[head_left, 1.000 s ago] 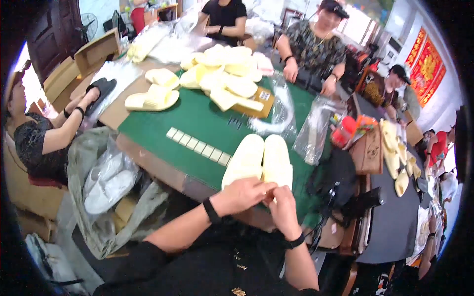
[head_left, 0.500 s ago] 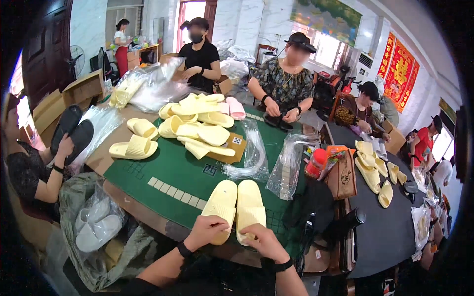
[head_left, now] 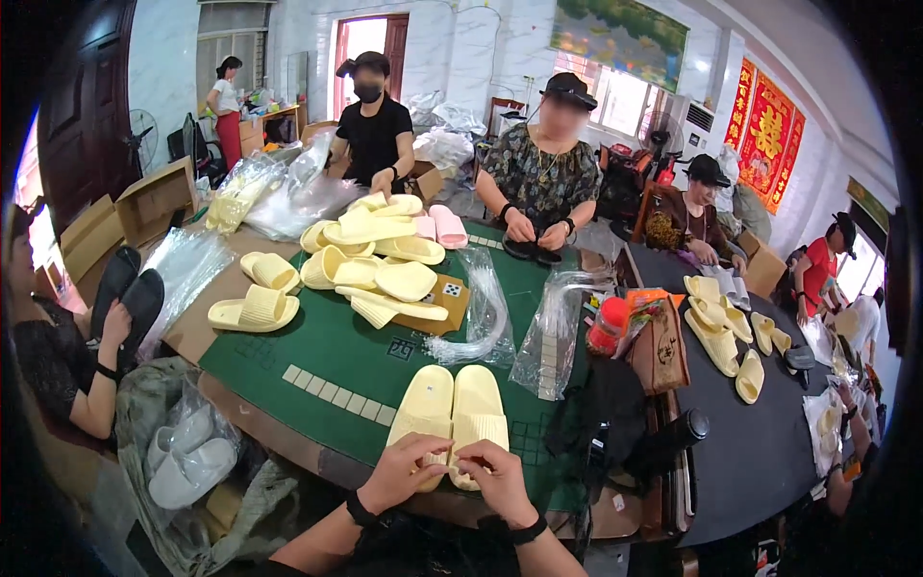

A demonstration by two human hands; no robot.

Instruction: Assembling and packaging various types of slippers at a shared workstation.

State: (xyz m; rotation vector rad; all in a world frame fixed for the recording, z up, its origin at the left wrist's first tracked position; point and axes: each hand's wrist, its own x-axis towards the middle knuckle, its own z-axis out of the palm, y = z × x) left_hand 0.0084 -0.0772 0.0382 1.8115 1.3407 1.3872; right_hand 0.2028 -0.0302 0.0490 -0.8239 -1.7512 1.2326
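Note:
A pair of pale yellow slides lies side by side on the green table top (head_left: 260, 351), the left slide (head_left: 427, 396) and the right slide (head_left: 478, 396) touching along their inner edges. My left hand (head_left: 407, 470) is over the near end of the left one, its thumb and fingertips pinched. Opposite it, my right hand (head_left: 492, 473) pinches at the near end of the right one. The fingertips of both hands almost meet between the slides. What they hold, if anything, is too small to make out.
Beyond the pair lies a heap of yellow slides (head_left: 370, 250). Clear bags of thin ties (head_left: 481, 317) lie right of it. A red-lidded jar (head_left: 610, 325) and a black bottle (head_left: 678, 440) stand at the right. Bagged white slides (head_left: 195, 462) sit at the left. Co-workers surround the tables.
My two hands have come together, fingertips nearly meeting. The gap between the two slides has closed. The co-worker in black now reaches a hand to the heap.

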